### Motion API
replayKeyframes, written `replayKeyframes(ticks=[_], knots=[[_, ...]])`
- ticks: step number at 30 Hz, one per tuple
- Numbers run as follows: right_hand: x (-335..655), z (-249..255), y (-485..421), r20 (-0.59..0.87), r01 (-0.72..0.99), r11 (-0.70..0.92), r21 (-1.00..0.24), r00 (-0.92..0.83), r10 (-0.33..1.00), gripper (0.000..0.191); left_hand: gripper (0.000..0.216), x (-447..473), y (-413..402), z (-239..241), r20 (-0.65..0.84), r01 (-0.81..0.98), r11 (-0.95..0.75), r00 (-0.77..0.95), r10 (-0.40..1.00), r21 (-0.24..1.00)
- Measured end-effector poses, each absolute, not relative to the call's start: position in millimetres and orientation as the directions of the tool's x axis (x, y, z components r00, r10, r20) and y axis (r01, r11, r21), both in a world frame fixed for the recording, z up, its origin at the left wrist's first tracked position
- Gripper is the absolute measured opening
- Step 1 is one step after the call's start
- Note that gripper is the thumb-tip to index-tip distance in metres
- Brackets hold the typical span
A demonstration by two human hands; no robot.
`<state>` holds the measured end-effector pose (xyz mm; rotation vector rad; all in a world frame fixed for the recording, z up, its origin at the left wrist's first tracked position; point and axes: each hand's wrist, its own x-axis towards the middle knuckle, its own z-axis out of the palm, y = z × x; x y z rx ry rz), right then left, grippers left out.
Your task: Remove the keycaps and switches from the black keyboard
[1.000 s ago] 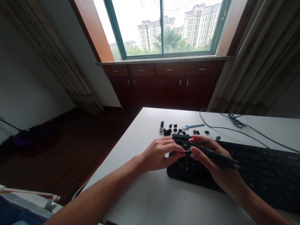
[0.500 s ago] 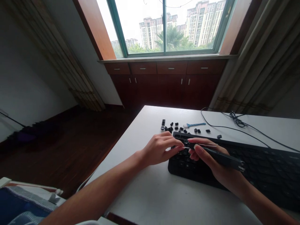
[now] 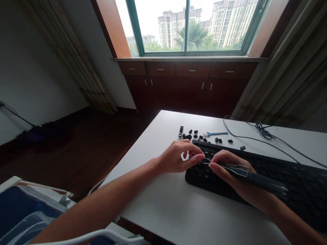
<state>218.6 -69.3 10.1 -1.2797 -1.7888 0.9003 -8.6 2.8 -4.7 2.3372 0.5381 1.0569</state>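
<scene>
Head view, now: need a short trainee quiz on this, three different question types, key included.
1. Which hand holds the black-handled tool?
2. True or false: the left hand is flat, with all its fingers straight.
3. Fill in: on the far side of the keyboard, near the loose small black pieces, lies a slim tool that is ____ with a white end.

Key:
1. The right hand.
2. False; its fingers are bent, the tips over the keyboard.
3. Blue.
</scene>
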Motion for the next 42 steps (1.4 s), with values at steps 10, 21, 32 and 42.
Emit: replayKeyframes(ticks=[10, 21, 32, 42], knots=[[214.9, 13.9, -73.8, 0.216, 0.466, 0.4, -0.789, -0.399, 0.891, 0.016, 0.02, -9.4, 11.6, -9.0, 0.581, 0.279, -0.794, 0.559, 0.592, 0.54], [212.2, 17.4, -75.9, 0.132, 0.483, 0.437, -0.759, -0.542, 0.83, 0.01, 0.019, -13.0, 13.9, -13.3, 0.574, 0.327, -0.9, 0.693, 0.436, 0.289], [214.7, 14.8, -76.3, 0.094, 0.509, 0.407, -0.759, -0.533, 0.841, 0.012, 0.023, -13.1, 13.8, -14.0, 0.509, 0.333, -0.901, 0.744, 0.433, 0.279], [219.4, 47.6, -38.8, -0.177, 0.62, 0.274, -0.736, -0.566, 0.805, 0.019, 0.021, -12.9, 15.7, -16.6, 0.457, 0.367, -0.888, 0.762, 0.458, 0.278]])
